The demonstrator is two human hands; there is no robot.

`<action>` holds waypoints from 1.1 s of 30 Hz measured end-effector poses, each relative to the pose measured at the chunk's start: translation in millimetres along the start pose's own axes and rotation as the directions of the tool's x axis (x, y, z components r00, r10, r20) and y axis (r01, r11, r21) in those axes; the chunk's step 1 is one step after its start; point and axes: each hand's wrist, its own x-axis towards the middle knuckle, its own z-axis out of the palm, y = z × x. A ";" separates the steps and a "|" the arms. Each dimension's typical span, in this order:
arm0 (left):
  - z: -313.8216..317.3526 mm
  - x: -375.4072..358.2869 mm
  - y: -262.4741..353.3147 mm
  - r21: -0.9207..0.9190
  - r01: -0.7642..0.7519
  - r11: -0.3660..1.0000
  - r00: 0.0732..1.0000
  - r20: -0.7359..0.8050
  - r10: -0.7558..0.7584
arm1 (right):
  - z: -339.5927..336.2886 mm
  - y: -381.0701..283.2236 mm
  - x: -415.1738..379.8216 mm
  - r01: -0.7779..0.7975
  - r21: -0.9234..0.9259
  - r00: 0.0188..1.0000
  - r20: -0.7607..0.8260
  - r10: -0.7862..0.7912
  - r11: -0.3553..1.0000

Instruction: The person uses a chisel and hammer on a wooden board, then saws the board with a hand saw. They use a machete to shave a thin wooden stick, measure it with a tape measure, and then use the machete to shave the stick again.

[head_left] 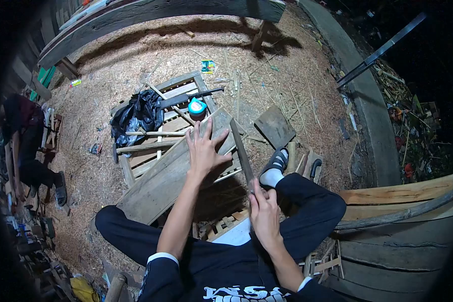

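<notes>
Currently right hand (pixel 265 214) has a closed grip on the handle of a long blade (pixel 241 152), mid-frame, tip toward the plank (pixel 173 171). Left hand (pixel 204 148) lies open, fingers spread, flat on that plank, which rests across a wooden pallet (pixel 178 90), frame centre. Looks like set-up before cutting; steady the plank first.

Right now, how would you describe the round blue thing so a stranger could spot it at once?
Start at the wooden pallet lying on the sawdust-covered ground ahead of the seated person. At its far end, beyond the fingertips of the left hand spread on a plank, sits the blue tape roll. It is the only bright turquoise round thing there, between a black plastic bag and pale sticks.
</notes>
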 end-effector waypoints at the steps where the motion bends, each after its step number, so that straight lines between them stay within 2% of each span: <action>1: 0.4 -1.0 -0.7 -0.007 -0.007 1.000 1.000 -0.019 0.006 | -0.2 -0.9 -0.8 0.005 0.022 1.000 -0.003 -0.005 1.000; 3: 2.8 -1.5 -0.1 0.016 -0.010 1.000 1.000 -0.023 0.011 | 2.7 -2.3 10.0 0.037 0.014 0.998 -0.043 -0.036 0.999; 5: 3.7 -1.5 -0.7 0.009 -0.008 1.000 0.999 -0.037 0.008 | 5.4 -4.9 14.6 0.024 -0.054 0.999 0.026 -0.023 0.998; 6: 2.7 -1.9 -2.4 0.013 -0.007 1.000 0.999 -0.041 0.007 | 4.4 -0.4 8.0 0.034 0.032 0.999 -0.010 -0.034 0.999; 13: 3.4 -3.5 -2.1 -0.030 -0.001 1.000 0.998 -0.055 -0.001 | 2.6 -1.7 -2.5 0.069 0.122 0.996 -0.071 -0.060 0.990; 17: 4.9 -2.1 -2.8 -0.023 -0.007 1.000 0.999 -0.050 0.005 | 1.7 6.8 -3.9 0.035 0.065 0.997 -0.064 -0.031 0.997; 23: 8.7 -3.6 -4.4 -0.011 -0.025 1.000 0.996 -0.086 0.024 | 4.9 6.8 -4.1 0.043 0.083 0.996 -0.082 -0.037 0.996; 33: 6.9 -3.6 -4.0 0.007 -0.016 1.000 0.998 -0.062 0.016 | 5.8 7.6 -3.4 0.044 0.070 0.997 -0.068 -0.039 0.997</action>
